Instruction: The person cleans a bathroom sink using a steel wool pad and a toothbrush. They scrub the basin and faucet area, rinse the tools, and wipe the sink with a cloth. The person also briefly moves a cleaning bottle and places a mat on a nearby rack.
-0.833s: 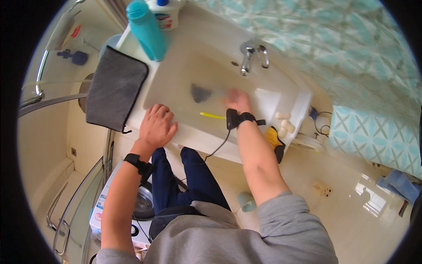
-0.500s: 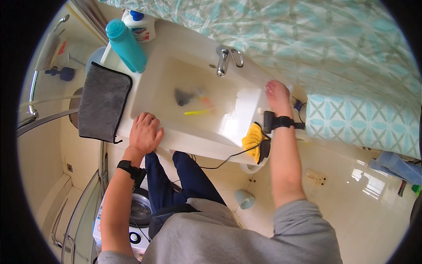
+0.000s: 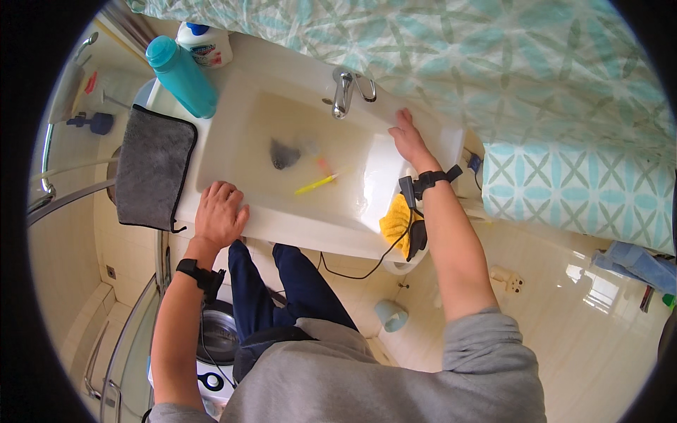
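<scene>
My left hand (image 3: 221,213) rests on the front rim of the white sink (image 3: 282,224), its fingers lying over the edge with nothing in them. Above the sink's right side, to the right of the chrome tap (image 3: 343,93), my right hand (image 3: 409,139) is empty with its fingers stretched out. Cloudy water covers the sink's bottom. In it lie a thin bright yellow stick (image 3: 316,185), a dark grey piece (image 3: 283,154) and a blurred orange piece (image 3: 324,166) whose kinds I cannot make out. Below my right wrist, a yellow and dark cloth (image 3: 396,224) lies on the rim.
A grey cloth (image 3: 155,169) drapes over the left end. Behind it stand a teal bottle (image 3: 182,79) and a white bottle (image 3: 206,46) with a blue cap. A patterned curtain (image 3: 522,70) hangs along the back. A black cable (image 3: 352,276) loops below the front rim.
My right hand has moved from the sink's right edge inward and farther back, toward the tap. The left hand stays on the front rim. The whole view has shifted slightly.
</scene>
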`<state>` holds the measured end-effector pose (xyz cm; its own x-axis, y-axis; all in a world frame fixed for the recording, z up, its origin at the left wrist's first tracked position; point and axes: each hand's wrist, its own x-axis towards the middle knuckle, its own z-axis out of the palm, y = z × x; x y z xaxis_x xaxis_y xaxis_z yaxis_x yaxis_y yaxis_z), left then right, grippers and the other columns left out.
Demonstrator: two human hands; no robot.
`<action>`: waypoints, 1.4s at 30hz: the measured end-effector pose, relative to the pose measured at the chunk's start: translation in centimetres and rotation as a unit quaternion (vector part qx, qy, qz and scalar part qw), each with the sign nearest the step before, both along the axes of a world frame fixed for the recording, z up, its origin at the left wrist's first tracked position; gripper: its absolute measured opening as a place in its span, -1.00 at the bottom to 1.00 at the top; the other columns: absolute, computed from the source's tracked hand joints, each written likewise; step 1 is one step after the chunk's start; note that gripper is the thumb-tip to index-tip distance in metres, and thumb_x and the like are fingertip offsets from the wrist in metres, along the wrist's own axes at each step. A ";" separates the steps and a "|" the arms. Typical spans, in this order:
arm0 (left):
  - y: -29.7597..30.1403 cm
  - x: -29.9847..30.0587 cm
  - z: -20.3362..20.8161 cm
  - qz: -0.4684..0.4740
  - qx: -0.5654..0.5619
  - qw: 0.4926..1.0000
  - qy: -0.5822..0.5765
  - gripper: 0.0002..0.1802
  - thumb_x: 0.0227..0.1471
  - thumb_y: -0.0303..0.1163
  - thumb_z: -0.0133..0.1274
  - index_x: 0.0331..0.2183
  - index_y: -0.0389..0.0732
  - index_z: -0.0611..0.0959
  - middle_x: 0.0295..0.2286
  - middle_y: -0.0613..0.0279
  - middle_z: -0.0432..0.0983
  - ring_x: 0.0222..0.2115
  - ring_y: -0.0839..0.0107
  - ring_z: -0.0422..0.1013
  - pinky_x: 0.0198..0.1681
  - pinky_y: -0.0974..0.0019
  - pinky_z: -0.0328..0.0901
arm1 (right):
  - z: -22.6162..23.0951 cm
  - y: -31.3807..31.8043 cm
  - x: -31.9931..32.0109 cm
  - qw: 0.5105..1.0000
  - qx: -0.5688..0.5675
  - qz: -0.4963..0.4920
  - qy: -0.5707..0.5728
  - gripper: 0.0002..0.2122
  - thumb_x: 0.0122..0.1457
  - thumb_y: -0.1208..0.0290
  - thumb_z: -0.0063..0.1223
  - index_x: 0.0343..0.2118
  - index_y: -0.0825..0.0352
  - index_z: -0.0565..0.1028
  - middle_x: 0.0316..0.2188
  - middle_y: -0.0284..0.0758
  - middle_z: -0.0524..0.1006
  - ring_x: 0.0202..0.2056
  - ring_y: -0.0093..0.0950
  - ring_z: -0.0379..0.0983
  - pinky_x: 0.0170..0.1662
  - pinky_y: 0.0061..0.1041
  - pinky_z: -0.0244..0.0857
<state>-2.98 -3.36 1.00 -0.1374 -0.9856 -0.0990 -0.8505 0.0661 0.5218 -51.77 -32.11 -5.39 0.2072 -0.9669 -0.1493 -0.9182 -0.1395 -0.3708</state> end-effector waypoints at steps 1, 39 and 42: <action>0.0 0.0 0.0 -0.001 0.000 1.000 -0.001 -0.66 0.07 -0.18 0.11 -0.27 -0.25 0.71 -0.16 0.09 0.59 0.01 0.10 0.41 0.18 0.04 0.25 | 0.6 -0.1 0.9 1.000 0.021 -0.010 -0.013 -0.31 0.27 0.20 -0.01 0.34 0.60 0.18 0.36 0.27 0.21 0.36 0.21 0.12 0.46 -0.02 0.00; 0.2 -0.2 0.3 0.011 0.014 1.000 -0.024 -0.58 0.12 -0.07 0.06 -0.25 -0.23 0.75 -0.13 0.09 0.60 0.04 0.14 0.40 0.19 0.08 0.24 | -0.4 11.9 16.7 0.984 0.100 0.136 0.055 -0.34 0.18 0.27 0.22 0.37 0.25 0.35 0.27 0.05 0.39 0.30 0.02 0.30 0.35 -0.10 0.25; 0.2 -0.2 0.4 0.005 0.018 0.999 -0.031 -0.58 0.13 -0.07 0.05 -0.25 -0.22 0.75 -0.14 0.10 0.61 0.04 0.15 0.40 0.19 0.09 0.24 | -0.6 12.0 19.6 0.952 0.171 0.241 0.077 -0.30 0.14 0.25 0.29 0.38 0.12 0.32 0.27 0.00 0.36 0.31 0.00 0.29 0.34 -0.11 0.27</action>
<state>-3.14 -3.17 1.36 -0.1194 -0.9825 -0.1428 -0.8816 0.0388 0.4704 -32.16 -20.09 -5.99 0.5659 -0.6543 -0.5017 -0.8245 -0.4546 -0.3371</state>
